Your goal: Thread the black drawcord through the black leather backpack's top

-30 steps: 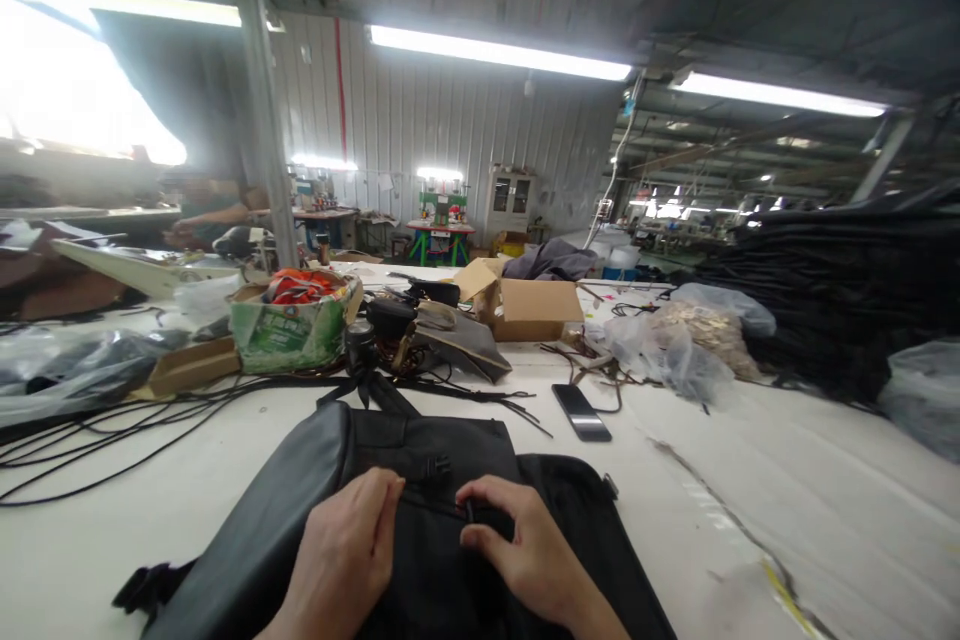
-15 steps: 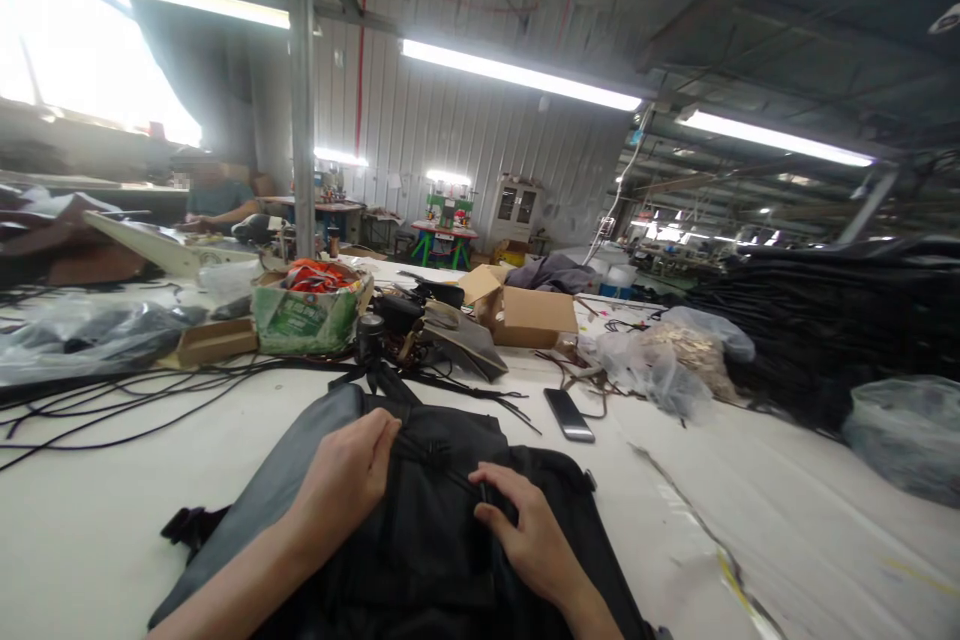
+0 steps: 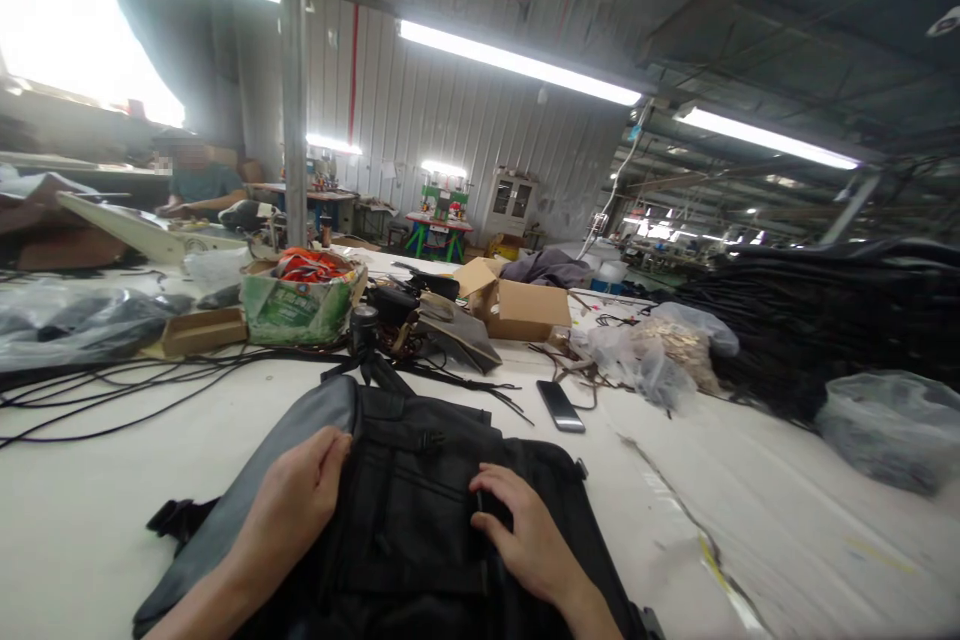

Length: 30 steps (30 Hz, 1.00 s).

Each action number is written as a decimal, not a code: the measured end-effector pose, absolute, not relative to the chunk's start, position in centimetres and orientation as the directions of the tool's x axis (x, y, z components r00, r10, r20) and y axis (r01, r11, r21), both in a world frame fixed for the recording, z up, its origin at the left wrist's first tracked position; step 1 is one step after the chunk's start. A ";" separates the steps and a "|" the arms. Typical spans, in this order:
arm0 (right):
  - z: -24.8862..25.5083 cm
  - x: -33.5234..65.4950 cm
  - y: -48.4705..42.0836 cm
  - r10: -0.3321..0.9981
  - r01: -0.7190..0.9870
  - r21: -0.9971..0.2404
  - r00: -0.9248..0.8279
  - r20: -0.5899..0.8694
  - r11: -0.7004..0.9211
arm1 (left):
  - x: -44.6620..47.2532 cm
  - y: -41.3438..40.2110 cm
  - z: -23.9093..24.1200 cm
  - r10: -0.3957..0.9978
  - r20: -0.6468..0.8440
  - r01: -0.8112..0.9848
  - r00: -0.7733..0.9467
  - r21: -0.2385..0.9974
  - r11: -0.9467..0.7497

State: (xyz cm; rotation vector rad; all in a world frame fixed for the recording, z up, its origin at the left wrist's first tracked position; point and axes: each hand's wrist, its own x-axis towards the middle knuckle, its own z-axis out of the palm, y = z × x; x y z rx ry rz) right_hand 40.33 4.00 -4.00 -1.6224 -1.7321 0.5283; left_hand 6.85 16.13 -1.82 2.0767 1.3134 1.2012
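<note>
A black backpack (image 3: 420,520) lies on the white table in front of me, with a small buckle (image 3: 431,440) near its upper middle and slanting seams below that. My left hand (image 3: 300,485) is closed at the left edge of the front panel, its fingertips pinched on the bag's fabric and partly hidden. On the right side of the panel, my right hand (image 3: 521,525) has thumb and fingers curled round a dark edge of the bag. A black side-strap buckle (image 3: 180,518) sticks out to the left on the table.
Beyond the bag lie a phone (image 3: 560,406), a cardboard box (image 3: 531,310), a green bag with orange material (image 3: 296,305) and black cords (image 3: 150,390). Plastic bags (image 3: 892,430) and a dark fabric pile (image 3: 817,320) stand right. A person (image 3: 202,182) sits at the far left.
My left hand has moved left and slightly down, from near the buckle to the panel's left edge, uncovering the upper panel. My right hand stays at nearly the same spot.
</note>
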 end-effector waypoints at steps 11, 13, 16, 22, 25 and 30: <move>-4.8 40.4 4.5 0.984 0.667 -0.739 0.051 0.173 0.095 | 7.4 16.8 -2.5 0.931 0.322 0.634 0.174 0.686 -0.356; -4.9 40.5 4.5 0.986 0.666 -0.741 0.047 0.161 0.089 | 7.6 16.9 -2.7 0.939 0.302 0.643 0.166 0.688 -0.335; -5.0 40.5 4.5 0.986 0.657 -0.747 0.030 0.161 0.102 | 7.6 17.1 -3.1 0.952 0.261 0.660 0.163 0.688 -0.301; -4.9 41.3 3.8 0.988 0.631 -0.769 0.029 0.151 0.099 | 7.2 17.5 -3.0 0.961 0.120 0.712 0.250 0.649 -0.267; -6.0 42.3 0.9 0.916 0.570 -0.820 0.298 0.270 0.056 | 6.0 17.5 -1.8 0.969 0.080 0.724 0.235 0.650 -0.229; -9.4 41.5 -8.8 0.652 0.262 -0.942 0.756 0.065 -0.210 | -0.4 16.1 -1.3 0.969 0.245 0.700 0.033 0.687 -0.197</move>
